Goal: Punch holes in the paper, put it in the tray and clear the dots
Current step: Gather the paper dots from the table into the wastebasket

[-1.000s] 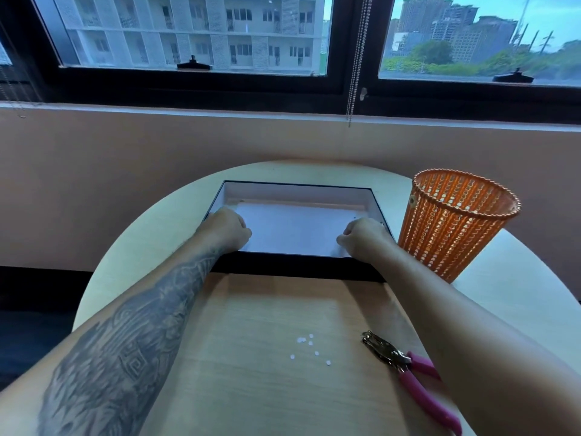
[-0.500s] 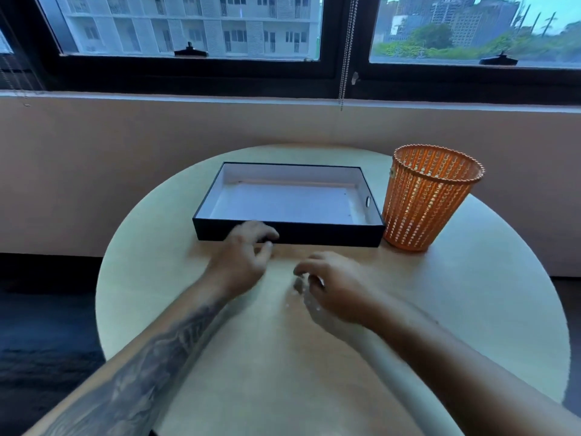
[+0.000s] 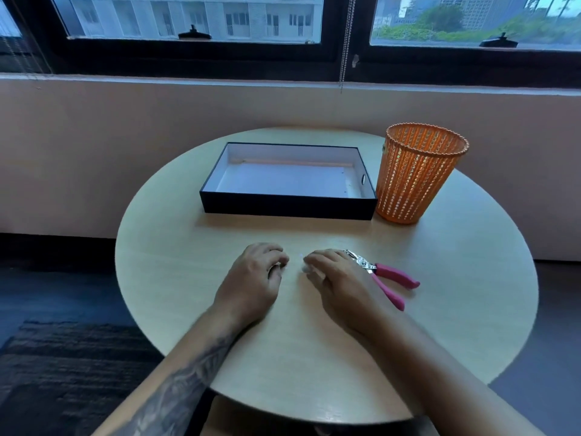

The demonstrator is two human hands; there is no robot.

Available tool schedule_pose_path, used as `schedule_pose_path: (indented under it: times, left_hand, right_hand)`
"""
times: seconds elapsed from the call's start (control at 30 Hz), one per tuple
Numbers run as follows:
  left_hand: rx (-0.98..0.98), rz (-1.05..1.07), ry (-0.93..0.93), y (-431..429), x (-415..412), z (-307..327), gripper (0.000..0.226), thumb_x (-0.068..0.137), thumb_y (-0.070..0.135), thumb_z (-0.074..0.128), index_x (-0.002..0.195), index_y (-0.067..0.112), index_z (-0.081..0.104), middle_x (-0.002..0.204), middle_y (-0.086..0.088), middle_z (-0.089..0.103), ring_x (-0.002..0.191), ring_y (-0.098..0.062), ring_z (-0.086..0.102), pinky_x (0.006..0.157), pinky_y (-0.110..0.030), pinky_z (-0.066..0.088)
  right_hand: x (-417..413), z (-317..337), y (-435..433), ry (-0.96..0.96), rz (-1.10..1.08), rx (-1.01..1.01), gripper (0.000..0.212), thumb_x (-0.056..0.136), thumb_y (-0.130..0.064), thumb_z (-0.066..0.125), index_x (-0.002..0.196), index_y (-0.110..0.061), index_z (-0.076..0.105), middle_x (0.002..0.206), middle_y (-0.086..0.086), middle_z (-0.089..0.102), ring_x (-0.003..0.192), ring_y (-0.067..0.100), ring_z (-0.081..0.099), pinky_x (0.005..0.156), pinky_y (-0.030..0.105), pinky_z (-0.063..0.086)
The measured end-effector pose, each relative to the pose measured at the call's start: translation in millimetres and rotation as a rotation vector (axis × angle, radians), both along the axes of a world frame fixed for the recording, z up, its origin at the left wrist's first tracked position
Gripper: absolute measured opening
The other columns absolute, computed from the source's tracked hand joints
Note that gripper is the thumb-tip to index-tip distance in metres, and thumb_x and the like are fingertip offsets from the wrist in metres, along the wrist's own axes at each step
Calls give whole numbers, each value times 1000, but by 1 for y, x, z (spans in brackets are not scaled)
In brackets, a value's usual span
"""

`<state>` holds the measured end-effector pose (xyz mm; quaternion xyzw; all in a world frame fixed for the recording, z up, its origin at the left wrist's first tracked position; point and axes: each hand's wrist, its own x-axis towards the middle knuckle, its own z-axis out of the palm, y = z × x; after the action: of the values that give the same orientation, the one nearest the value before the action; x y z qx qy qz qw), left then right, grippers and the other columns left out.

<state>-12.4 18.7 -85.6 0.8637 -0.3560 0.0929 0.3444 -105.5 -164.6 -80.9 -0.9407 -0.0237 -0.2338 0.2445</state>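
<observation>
The black tray [image 3: 287, 208] stands at the far side of the round table [image 3: 176, 247]. The white paper [image 3: 283, 180] lies flat inside it, with small holes along its right edge. My left hand [image 3: 254, 278] and my right hand [image 3: 334, 280] rest palm down on the table in front of the tray, fingers curled toward each other. A few white paper dots [image 3: 301, 256] lie in the narrow gap between the fingertips; any others are hidden under the hands. The pink-handled hole punch [image 3: 388, 276] lies just right of my right hand, untouched.
An orange mesh waste basket [image 3: 415, 174] stands upright right of the tray, almost touching it. A wall and window sill run behind the table. Dark floor and a rug show to the left below the table's edge.
Both hands left the tray, where they had laid the paper, and came back to the near middle of the table. They now close in on the dots from both sides.
</observation>
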Motion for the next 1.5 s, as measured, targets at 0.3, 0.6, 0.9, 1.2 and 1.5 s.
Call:
schedule_pose_path:
  times: [0.3, 0.6, 0.9, 1.2, 1.5]
  left_hand:
    - [16, 30, -7, 1, -5, 6, 18, 87, 10, 57, 89, 22, 70, 95, 13, 61, 99, -10, 52, 83, -32, 50]
    - [56, -153, -21, 1, -5, 5, 37, 89, 17, 46, 111, 25, 74, 115, 9, 65, 109, -14, 53, 93, -38, 49]
    - [107, -108, -34, -2, -2, 1, 27, 97, 32, 50, 113, 26, 71, 123, 7, 63, 116, -16, 51, 98, -42, 46]
    - [74, -64, -22, -1, -3, 3, 26, 96, 24, 54, 118, 24, 68, 130, 6, 62, 122, -15, 51, 106, -44, 41]
    - [181, 12, -13, -3, -5, 7, 32, 98, 29, 50, 124, 19, 64, 138, 0, 57, 131, -18, 44, 112, -40, 33]
  right_hand:
    - [20, 6, 1, 116, -39, -138, 13, 88, -21, 62, 95, -29, 70, 98, -8, 62, 89, 19, 52, 76, 42, 50]
    - [-9, -1, -4, 44, -1, 70, 16, 101, -28, 59, 105, -23, 73, 105, -7, 64, 100, 12, 57, 84, 31, 48]
    - [-8, 0, -4, 39, -26, 93, 14, 96, -14, 58, 88, -18, 69, 99, -7, 62, 93, 11, 58, 79, 34, 50]
    - [-6, -2, -4, 45, -51, 68, 17, 101, -22, 58, 111, -22, 71, 110, -6, 65, 105, 14, 57, 88, 37, 50]
    - [-9, 6, -1, 73, -16, 0, 25, 102, -39, 55, 111, -29, 76, 112, -8, 67, 105, 15, 55, 88, 37, 49]
